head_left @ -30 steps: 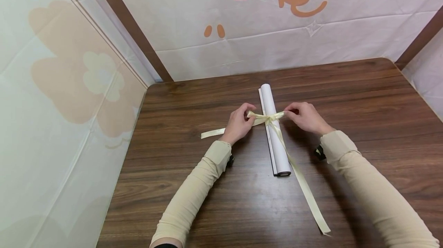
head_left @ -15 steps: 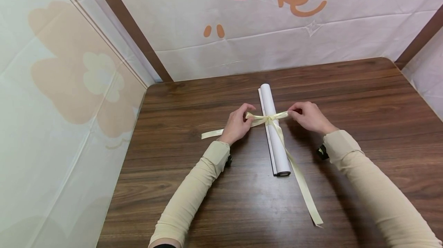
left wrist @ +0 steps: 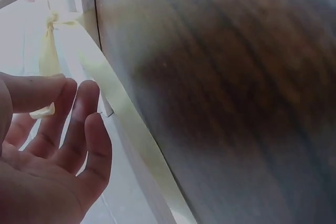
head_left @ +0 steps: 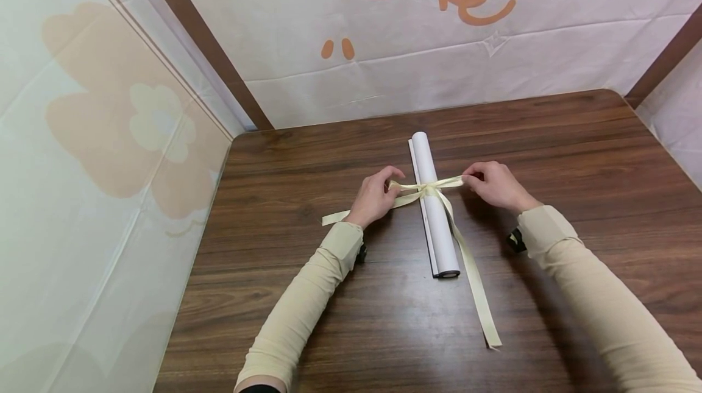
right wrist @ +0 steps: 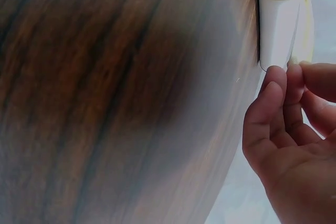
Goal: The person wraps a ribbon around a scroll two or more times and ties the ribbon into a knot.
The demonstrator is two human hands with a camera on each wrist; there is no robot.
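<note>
A rolled white paper scroll (head_left: 433, 222) lies lengthwise on the table, with a pale yellow ribbon (head_left: 476, 277) knotted round its middle. Left of the knot, my left hand (head_left: 374, 197) pinches a ribbon loop between thumb and forefinger; the left wrist view shows the other fingers of that hand (left wrist: 63, 145) loosely bent. Across the scroll my right hand (head_left: 496, 186) pinches another stretch of ribbon, drawn out taut from the knot. In the right wrist view thumb and forefinger of this hand (right wrist: 294, 119) meet on the ribbon. One loose tail runs under the left hand, the other toward the front.
The dark wood-grain table (head_left: 576, 155) extends on all sides of the scroll. A printed white cloth wall (head_left: 417, 82) stands along its back edge, and another panel (head_left: 120, 210) closes off the left side.
My right hand has moved a little to the right, pulling its ribbon loop longer. The front tail has drawn up toward the scroll, and the left hand has barely shifted.
</note>
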